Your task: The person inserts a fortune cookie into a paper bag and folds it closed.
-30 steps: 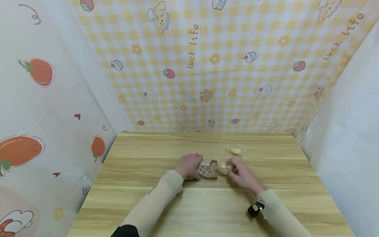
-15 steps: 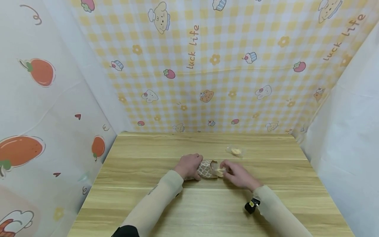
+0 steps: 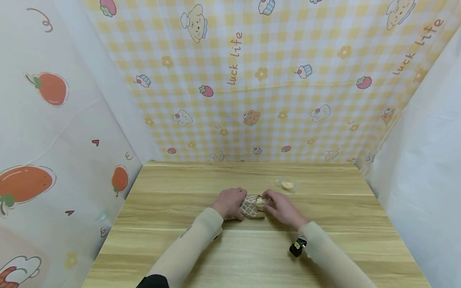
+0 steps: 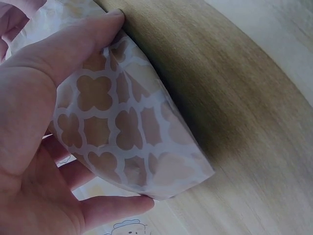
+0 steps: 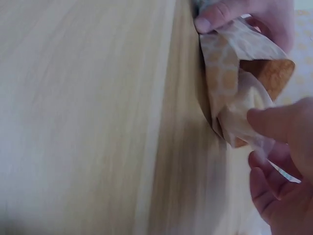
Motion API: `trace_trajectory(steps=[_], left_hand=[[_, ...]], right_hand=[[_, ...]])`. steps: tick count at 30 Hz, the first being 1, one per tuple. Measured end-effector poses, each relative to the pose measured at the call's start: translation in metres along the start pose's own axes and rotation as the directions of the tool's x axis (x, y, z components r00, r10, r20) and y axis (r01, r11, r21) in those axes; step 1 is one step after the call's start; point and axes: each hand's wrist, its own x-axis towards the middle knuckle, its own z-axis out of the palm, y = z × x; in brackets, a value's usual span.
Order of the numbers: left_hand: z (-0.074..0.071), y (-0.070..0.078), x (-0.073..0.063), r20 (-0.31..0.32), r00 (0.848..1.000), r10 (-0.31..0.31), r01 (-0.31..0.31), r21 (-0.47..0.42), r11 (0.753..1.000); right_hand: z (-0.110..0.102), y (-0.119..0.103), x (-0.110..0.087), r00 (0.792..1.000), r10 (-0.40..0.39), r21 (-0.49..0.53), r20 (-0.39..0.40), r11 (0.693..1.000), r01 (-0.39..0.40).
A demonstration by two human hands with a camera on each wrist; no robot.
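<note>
A brown paper bag (image 3: 249, 207) with a white lattice pattern lies on its side on the table, its mouth facing right. My left hand (image 3: 230, 202) grips it round the closed end; in the left wrist view the thumb lies over the paper (image 4: 129, 125) and the fingers are beneath. At the mouth, my right hand (image 3: 282, 206) pinches a clear-wrapped, pale yellow snack packet (image 5: 244, 110) between thumb and fingers. The packet is partly inside the opening, so its far end is hidden. What else the bag holds cannot be seen.
A second clear-wrapped pale snack (image 3: 287, 185) lies on the wooden table (image 3: 173, 180) behind my right hand. A checked yellow cloth (image 3: 273, 96) hangs at the back, with white cloths at both sides. A small black device (image 3: 297, 248) sits at my right wrist.
My right hand has moved left, bringing the wrapped snack packet from outside the paper bag into its mouth. My left hand has kept its grip on the bag.
</note>
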Motion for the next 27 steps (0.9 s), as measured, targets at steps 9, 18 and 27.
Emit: trace_trajectory(steps=[9, 18, 27], left_hand=[[0.003, 0.000, 0.001, -0.009, 1.000, -0.001, 0.001, 0.004, 1.000], [0.001, 0.001, -0.001, -0.022, 1.000, -0.004, 0.004, -0.005, 1.000], [0.001, 0.001, -0.001, -0.011, 1.000, -0.012, 0.012, -0.004, 1.000]], right_hand=[[0.013, -0.004, 0.007, 0.993, 0.004, -0.091, -0.115, 0.996, -0.015], [0.021, -0.007, 0.010, 0.994, 0.039, -0.050, -0.102, 0.998, -0.044], [0.027, -0.008, 0.012, 0.994, 0.043, -0.005, -0.099, 0.999, -0.043]])
